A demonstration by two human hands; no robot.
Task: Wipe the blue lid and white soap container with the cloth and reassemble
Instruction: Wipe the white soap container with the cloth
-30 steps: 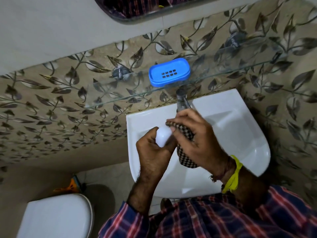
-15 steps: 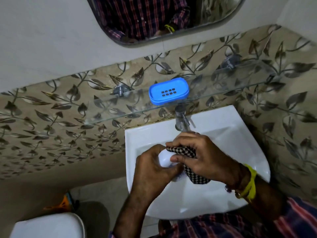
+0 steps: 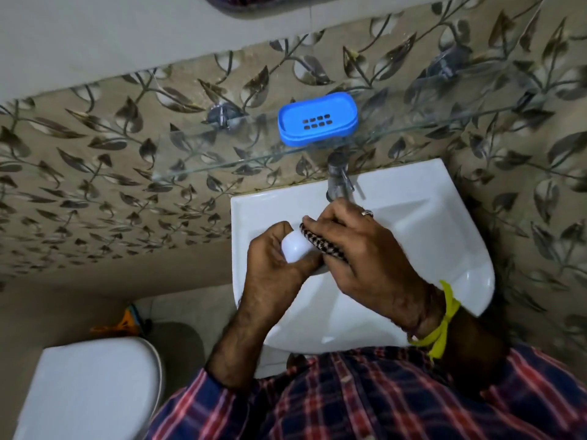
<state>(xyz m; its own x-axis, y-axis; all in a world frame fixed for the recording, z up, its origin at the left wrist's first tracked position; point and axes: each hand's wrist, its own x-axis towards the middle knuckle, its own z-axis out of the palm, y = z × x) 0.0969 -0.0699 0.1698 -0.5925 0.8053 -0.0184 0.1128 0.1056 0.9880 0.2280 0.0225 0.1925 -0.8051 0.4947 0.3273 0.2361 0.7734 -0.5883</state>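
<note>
The container (image 3: pixel 297 247) is a small white rounded thing held over the sink (image 3: pixel 413 236); only a patch of it shows, the rest covered by the left hand (image 3: pixel 273 271), whose fingers and thumb curl round it. Its shape and open side cannot be made out. The cloth (image 3: pixel 320 241), checked dark and light, presses against the container's right side; most of it is hidden under the right hand (image 3: pixel 365 258), which grasps it with curled fingers. Both hands touch over the basin, just in front of the tap (image 3: pixel 339 181), whose spout end sits close behind the right hand's knuckles.

The lid (image 3: pixel 317 122), blue with a block of slots, lies apart from the container on a glass shelf (image 3: pixel 197 154) above the tap, near the shelf's front edge. The shelf's clear edge is hard to trace against the leaf-patterned tiles. The basin has open room to the right and toward the person. A mirror (image 3: pixel 241 3) is cut off at the top, a toilet lid (image 3: pixel 92 385) at the lower left.
</note>
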